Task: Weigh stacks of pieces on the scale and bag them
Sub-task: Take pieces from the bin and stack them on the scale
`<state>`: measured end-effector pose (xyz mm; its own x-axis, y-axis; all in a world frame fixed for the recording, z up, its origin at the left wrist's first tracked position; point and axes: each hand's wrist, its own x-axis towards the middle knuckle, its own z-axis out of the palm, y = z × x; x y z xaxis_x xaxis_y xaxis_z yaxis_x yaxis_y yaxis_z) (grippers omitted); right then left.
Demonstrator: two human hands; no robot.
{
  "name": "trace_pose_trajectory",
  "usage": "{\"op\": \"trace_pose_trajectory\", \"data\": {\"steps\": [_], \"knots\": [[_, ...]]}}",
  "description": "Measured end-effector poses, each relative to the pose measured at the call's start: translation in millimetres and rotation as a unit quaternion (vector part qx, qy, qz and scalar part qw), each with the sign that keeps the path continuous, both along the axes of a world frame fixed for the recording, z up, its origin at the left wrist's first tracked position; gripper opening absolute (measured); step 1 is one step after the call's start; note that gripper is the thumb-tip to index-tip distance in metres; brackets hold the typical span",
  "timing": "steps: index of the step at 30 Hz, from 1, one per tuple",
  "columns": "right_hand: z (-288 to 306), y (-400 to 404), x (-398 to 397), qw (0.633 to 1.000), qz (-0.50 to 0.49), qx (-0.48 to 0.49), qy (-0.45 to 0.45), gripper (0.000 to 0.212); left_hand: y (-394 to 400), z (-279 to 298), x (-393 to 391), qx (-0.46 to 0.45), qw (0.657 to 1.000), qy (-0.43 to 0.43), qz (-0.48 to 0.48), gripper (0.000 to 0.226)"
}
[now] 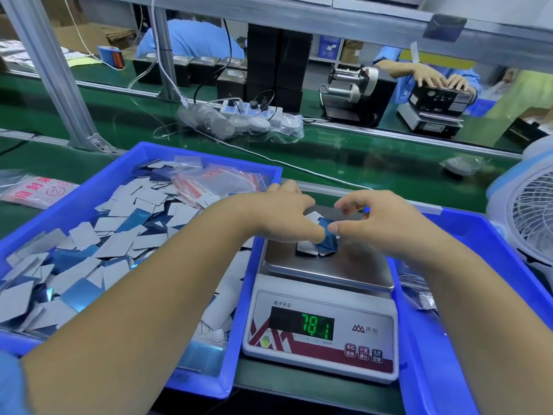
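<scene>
on your scale [321, 319] the green display [302, 322] reads 78.1; above it stands the printed line 电子天平; to the right of the display sits a small peaked logo [365, 328] with two characters, too small to read surely; the three red buttons [363, 352] at the lower right carry characters, the first 单位转换, the second 计数确认, the third unclear; the plastic bag [36, 191] lying left of your blue tray [209, 158] bears red characters and a circled 2, seen upside down and not legible.

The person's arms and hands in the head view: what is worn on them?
Both the left hand and the right hand are bare: no gloves, rings or watch show. The forearms are uncovered. A light blue sleeve shows at the left arm only.
</scene>
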<state>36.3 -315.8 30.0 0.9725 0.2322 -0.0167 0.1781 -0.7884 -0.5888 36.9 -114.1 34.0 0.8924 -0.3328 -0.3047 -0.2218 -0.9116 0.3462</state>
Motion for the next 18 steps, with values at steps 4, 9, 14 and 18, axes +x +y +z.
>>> {"op": "trace_pose_trajectory", "data": {"steps": [4,9,14,18], "knots": [[4.9,9.7,5.6,0.997,0.040,-0.059,0.024,0.033,-2.7,0.8,4.5,0.035,0.999,0.000,-0.022,0.031],[-1.6,9.0,11.6,0.997,0.046,-0.018,0.060,0.034,-6.5,9.7,10.9,0.010,1.000,-0.008,-0.015,0.054],[-2.4,7.7,15.5,0.994,0.051,-0.013,0.093,0.045,-16.5,15.0,14.0,0.015,1.000,-0.005,-0.013,0.052],[-0.2,5.3,17.8,0.992,0.060,-0.017,0.109,0.047,-21.8,20.7,11.5,-0.012,1.000,0.016,-0.018,0.071]]}}
